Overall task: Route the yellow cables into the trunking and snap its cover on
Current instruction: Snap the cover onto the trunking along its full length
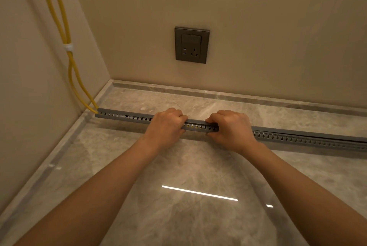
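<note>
Wall [23, 86] on the far left carries two yellow cables [59, 17], which run down it side by side and are bound together partway down by a white tie [68, 47]. Below the tie they part a little, then meet again at the floor corner and enter the left end of the grey trunking [123, 115]. The trunking lies on the glossy stone floor [178, 216], running from that corner off to the right edge, near the back wall's skirting [218, 94] but apart from it. Its near side wall is pierced by a row of slots.

The left hand [164, 124] grips the trunking about a third of the way along, its fingers curled over the top and its thumb against the near side. Between the two hands the cover [196, 121] sits along the top, and yellow shows through some of the slots beneath it. Above this stretch, a dark grey socket [192, 45] is set in the back wall [258, 17].

The right hand [230, 128] grips the trunking in the same way, fingers curled over the cover and thumb tucked under at the near side. Right of this hand the cover continues along the top; whether it is fully seated there cannot be told.
</note>
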`<state>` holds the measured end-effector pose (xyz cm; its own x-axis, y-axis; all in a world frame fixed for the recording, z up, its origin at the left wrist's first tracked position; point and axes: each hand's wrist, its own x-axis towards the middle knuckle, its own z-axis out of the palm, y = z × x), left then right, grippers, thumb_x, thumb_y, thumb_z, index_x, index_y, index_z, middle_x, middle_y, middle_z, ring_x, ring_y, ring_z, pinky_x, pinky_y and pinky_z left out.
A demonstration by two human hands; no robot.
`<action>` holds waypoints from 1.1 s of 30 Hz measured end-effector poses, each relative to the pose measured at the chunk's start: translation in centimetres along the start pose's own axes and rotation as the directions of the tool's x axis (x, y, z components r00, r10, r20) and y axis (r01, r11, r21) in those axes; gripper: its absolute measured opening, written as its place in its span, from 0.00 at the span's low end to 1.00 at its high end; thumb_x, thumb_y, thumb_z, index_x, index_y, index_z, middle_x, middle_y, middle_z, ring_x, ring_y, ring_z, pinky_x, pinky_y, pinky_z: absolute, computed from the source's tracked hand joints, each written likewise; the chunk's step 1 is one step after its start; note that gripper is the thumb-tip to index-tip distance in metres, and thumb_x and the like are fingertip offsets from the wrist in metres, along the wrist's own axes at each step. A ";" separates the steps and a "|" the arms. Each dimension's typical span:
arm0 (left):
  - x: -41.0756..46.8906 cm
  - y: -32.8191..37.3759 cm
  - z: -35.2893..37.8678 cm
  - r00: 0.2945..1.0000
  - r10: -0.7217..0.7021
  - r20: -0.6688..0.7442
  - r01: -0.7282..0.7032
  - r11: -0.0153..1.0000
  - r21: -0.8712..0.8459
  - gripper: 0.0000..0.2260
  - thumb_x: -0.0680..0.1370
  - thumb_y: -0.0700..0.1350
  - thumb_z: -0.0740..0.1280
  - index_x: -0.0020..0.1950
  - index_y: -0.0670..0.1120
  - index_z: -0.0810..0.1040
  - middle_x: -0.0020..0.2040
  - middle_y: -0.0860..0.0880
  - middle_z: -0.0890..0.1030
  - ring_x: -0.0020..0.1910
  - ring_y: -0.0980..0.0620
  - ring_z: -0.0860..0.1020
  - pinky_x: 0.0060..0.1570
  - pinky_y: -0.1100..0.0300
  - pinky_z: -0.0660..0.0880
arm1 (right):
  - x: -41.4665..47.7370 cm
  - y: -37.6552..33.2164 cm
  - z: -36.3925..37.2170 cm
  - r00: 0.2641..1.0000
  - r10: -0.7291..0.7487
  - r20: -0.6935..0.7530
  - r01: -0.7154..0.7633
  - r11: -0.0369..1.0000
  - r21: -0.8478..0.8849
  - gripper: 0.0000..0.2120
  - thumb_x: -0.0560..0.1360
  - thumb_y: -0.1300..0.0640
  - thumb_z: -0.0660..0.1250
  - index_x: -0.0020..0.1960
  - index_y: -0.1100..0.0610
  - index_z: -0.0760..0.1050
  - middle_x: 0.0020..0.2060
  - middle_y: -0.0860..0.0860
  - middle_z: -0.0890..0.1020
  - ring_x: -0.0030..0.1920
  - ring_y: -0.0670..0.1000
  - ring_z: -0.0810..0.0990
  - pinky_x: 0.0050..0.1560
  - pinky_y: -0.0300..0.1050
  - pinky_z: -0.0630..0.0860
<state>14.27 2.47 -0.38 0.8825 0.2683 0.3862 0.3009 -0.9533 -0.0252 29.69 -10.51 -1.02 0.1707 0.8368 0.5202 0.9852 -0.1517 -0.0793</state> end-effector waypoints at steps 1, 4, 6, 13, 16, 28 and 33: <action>0.0 0.3 0.0 1.000 -0.016 0.012 0.016 1.000 0.012 0.11 0.59 0.43 0.80 0.37 0.43 0.82 0.32 0.48 0.80 0.32 0.48 0.79 0.25 0.59 0.72 | 0.0 0.0 0.0 1.000 0.001 -0.004 -0.001 1.000 0.010 0.14 0.54 0.56 0.80 0.37 0.53 0.81 0.28 0.46 0.80 0.28 0.51 0.79 0.25 0.37 0.65; 0.5 1.9 -0.1 0.999 -0.044 0.009 0.043 0.999 0.016 0.07 0.67 0.42 0.74 0.43 0.42 0.81 0.39 0.46 0.81 0.40 0.46 0.79 0.30 0.57 0.71 | 0.0 0.2 0.2 1.000 0.010 -0.013 -0.010 0.999 0.040 0.13 0.55 0.56 0.79 0.37 0.53 0.81 0.28 0.47 0.80 0.28 0.51 0.79 0.24 0.39 0.67; 0.9 3.4 0.0 1.000 -0.025 -0.011 0.025 1.000 0.016 0.08 0.63 0.39 0.76 0.39 0.42 0.81 0.35 0.47 0.80 0.36 0.46 0.79 0.27 0.59 0.70 | 0.0 0.3 0.4 1.000 0.005 -0.015 -0.004 0.998 0.061 0.11 0.57 0.55 0.79 0.36 0.53 0.80 0.28 0.47 0.80 0.27 0.51 0.78 0.23 0.39 0.68; 1.4 4.9 1.1 0.999 -0.024 -0.041 0.028 0.995 0.099 0.11 0.57 0.39 0.79 0.33 0.44 0.80 0.28 0.49 0.78 0.27 0.50 0.76 0.23 0.62 0.68 | -0.2 0.6 0.5 1.000 -0.008 -0.012 0.010 0.995 0.103 0.09 0.64 0.49 0.73 0.37 0.54 0.80 0.28 0.49 0.79 0.28 0.51 0.77 0.23 0.42 0.71; 1.5 4.5 0.8 1.000 0.018 -0.022 -0.015 0.993 0.118 0.11 0.57 0.39 0.79 0.33 0.44 0.79 0.28 0.48 0.77 0.27 0.50 0.76 0.22 0.63 0.67 | -0.6 0.2 0.6 1.000 0.024 -0.015 -0.023 0.996 0.085 0.10 0.64 0.50 0.75 0.39 0.55 0.80 0.30 0.49 0.79 0.30 0.52 0.78 0.24 0.43 0.72; 1.9 3.7 0.3 0.987 0.140 0.082 -0.147 0.985 0.089 0.12 0.54 0.46 0.80 0.28 0.46 0.78 0.26 0.49 0.77 0.25 0.51 0.76 0.21 0.65 0.65 | -3.6 -0.8 0.3 0.978 0.204 -0.049 -0.205 0.979 -0.017 0.17 0.62 0.64 0.76 0.49 0.59 0.80 0.42 0.53 0.81 0.42 0.57 0.77 0.40 0.48 0.74; 2.4 3.4 0.4 0.977 0.183 0.112 -0.194 0.977 0.092 0.14 0.49 0.44 0.80 0.24 0.45 0.76 0.23 0.49 0.75 0.21 0.50 0.74 0.20 0.67 0.63 | -4.8 0.8 -0.8 0.967 0.257 0.001 -0.255 0.963 -0.090 0.18 0.62 0.60 0.77 0.51 0.58 0.79 0.44 0.53 0.81 0.44 0.56 0.77 0.42 0.50 0.75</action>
<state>17.57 -0.03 0.12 0.9575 0.1029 0.2693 0.1561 -0.9704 -0.1843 29.65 -15.09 -2.89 0.4177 0.7703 0.4818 0.9037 -0.4073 -0.1323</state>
